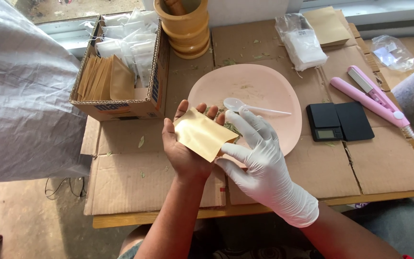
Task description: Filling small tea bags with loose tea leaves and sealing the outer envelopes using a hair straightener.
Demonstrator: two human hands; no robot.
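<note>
Over the desk's near edge, the bare left hand [185, 148] lies palm-up, flat under a tan paper pouch [202, 134]; the gloved right hand [259, 153] pinches its right corner. Its long axis slants toward the pink plate [264, 88], where a white spoon [245, 106] rests. Leaf bits beneath the pouch stay mostly hidden.

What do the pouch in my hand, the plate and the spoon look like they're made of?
Pouch: likely kraft paper, matte tan, creased flat. Plate: probably plastic or melamine, smooth pale pink, dull sheen. Spoon: seemingly thin translucent white plastic.
</note>
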